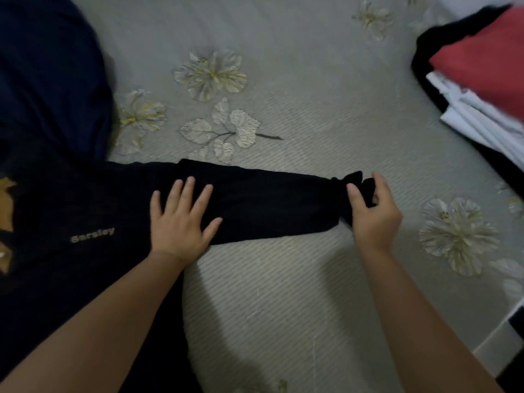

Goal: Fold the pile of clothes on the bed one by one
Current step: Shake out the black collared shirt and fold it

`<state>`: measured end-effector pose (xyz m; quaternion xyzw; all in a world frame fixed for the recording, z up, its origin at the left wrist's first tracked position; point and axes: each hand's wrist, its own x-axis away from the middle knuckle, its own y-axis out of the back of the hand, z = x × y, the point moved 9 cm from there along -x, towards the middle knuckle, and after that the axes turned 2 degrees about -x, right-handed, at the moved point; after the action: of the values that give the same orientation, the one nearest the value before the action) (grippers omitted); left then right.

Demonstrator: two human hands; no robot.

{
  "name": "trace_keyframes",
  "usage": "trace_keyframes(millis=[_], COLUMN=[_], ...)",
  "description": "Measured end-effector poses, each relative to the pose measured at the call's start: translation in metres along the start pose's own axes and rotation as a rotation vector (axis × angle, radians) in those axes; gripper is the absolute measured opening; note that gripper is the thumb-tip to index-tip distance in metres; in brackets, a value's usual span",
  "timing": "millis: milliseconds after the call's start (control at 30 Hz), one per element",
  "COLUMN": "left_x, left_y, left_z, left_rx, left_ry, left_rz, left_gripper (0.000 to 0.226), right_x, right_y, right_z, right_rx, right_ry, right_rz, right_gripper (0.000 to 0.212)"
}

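While flat on bed, sleeve [255, 194] in right grip [368, 205].

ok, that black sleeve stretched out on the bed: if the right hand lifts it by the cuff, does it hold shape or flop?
Probably flops: the cuff already bunches where the right hand pinches it. The black sleeve lies flat under the left hand, so likely thin and light. It should slide rather than roll on the bedspread.
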<state>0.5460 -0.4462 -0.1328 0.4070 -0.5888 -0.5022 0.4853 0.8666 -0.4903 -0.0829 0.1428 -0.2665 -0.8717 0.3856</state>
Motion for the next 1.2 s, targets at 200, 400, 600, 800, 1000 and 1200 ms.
trace_keyframes(millis=[200, 400, 600, 800, 1000, 1200], left_x=[0.05, 0.192, 0.34, 0.39, 0.407, 0.434], left_y=[0.044, 0.027, 0.002, -0.03, -0.04, -0.004], left_z=[0.05, 0.213, 0.337, 0.365, 0.374, 0.486], left_rx=[0.209, 0.242, 0.306, 0.553, 0.811, 0.83], left_ry=[0.112, 0.475, 0.868, 1.009, 1.058, 1.106], left_rz=[-0.227, -0.185, -0.174, -0.19, -0.347, -0.708], left_gripper=[0.059, 0.064, 0.065, 0.064, 0.061, 0.067], right_x=[0.073, 0.206, 0.353, 0.475, 0.51, 0.51], right_y=[-0.06, -0.151, -0.243, -0.345, -0.36, -0.349], right_z=[0.113, 0.215, 0.282, 0.272, 0.236, 0.224], right_rx=[-0.221, -0.146, -0.14, 0.168, 0.357, 0.347], right_ry=[0.18, 0.44, 0.575, 0.578, 0.601, 0.556], right_rz=[0.263, 0.547, 0.778, 1.155, 1.254, 1.316], right_gripper=[0.062, 0.065, 0.065, 0.069, 0.06, 0.058])
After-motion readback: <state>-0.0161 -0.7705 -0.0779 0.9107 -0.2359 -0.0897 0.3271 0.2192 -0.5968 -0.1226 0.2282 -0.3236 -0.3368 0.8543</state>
